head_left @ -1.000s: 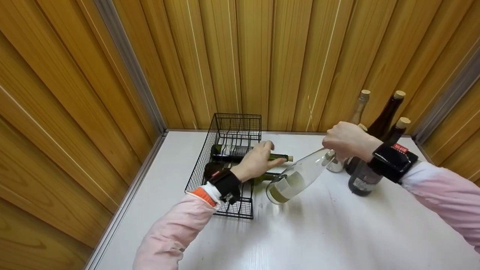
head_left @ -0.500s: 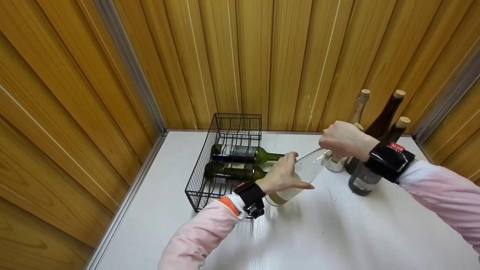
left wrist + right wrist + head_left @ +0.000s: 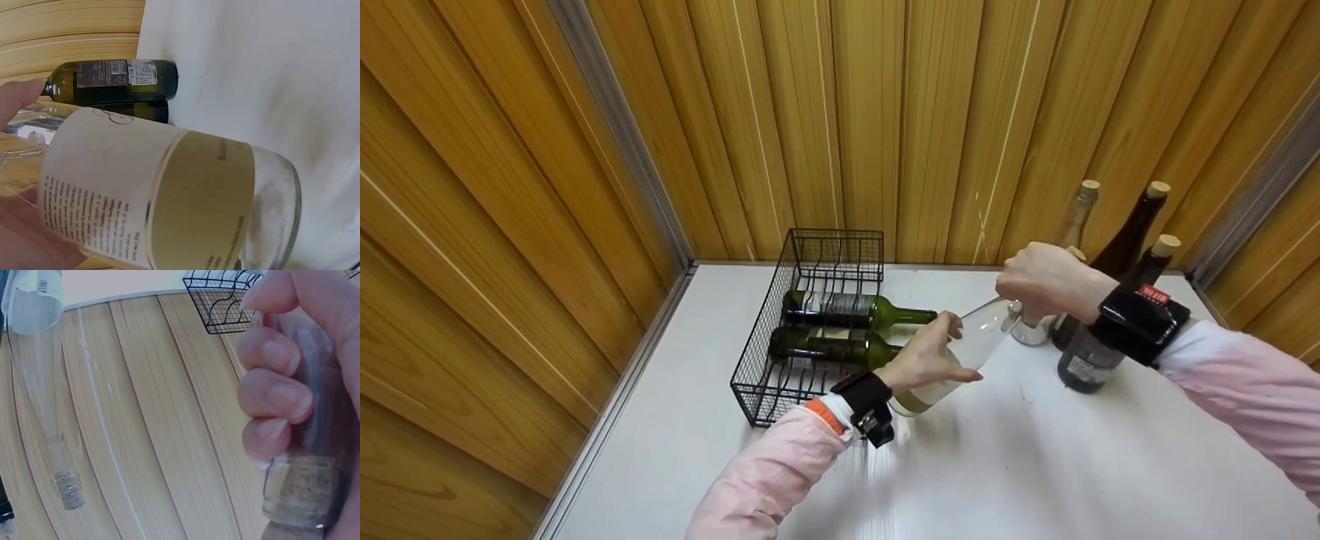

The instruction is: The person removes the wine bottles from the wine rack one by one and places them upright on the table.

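A clear glass bottle [image 3: 984, 330] with a cream and olive-gold label [image 3: 202, 191] is held tilted, its base low and toward the left. My right hand [image 3: 1054, 281] grips its neck, where a cork [image 3: 304, 486] sits in the mouth. My left hand [image 3: 926, 356] holds the bottle lower down, thumb on the near side and fingers on the far side; part of the label is hidden behind it. Just left of it, a black wire rack [image 3: 837, 230] bears two green bottles lying flat, the farther bottle [image 3: 840, 304] and the nearer bottle [image 3: 821, 345].
Several corked bottles stand at the right near the back wall. Among them are a clear bottle [image 3: 1081, 211], a brown bottle [image 3: 1126, 236] and a dark bottle [image 3: 1089, 364] with a label. Wood-panelled walls [image 3: 937, 135] close in the white table [image 3: 1020, 465] at the back and sides.
My left hand has moved from above the rack rightward and nearer, onto the lower part of the clear bottle. My right hand and the tilted bottle have barely shifted.
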Tool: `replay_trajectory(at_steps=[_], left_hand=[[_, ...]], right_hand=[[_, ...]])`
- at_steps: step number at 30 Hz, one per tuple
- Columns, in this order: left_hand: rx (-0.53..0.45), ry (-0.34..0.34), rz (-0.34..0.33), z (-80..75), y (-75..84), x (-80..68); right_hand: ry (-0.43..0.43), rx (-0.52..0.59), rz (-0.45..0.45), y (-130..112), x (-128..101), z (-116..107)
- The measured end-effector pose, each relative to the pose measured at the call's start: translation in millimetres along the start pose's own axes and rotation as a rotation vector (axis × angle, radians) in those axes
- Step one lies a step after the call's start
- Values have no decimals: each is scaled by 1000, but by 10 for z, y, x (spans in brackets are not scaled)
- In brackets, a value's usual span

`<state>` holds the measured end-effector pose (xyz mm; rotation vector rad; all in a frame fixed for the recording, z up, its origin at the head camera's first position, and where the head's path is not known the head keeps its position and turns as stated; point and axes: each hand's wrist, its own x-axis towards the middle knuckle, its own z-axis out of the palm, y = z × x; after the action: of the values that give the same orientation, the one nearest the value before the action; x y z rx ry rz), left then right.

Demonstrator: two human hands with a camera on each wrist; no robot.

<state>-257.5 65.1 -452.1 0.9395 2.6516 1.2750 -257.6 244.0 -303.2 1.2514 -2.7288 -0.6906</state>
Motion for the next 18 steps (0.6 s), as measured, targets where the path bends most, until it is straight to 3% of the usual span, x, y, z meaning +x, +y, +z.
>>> replay_trajectory(at_steps=[6, 18], left_hand=[[19, 63, 76, -1, -46, 10], [58, 79, 17, 13, -37, -2]], right_hand=[[1, 27, 16, 12, 15, 14], [-2, -31, 48, -50, 96, 46]])
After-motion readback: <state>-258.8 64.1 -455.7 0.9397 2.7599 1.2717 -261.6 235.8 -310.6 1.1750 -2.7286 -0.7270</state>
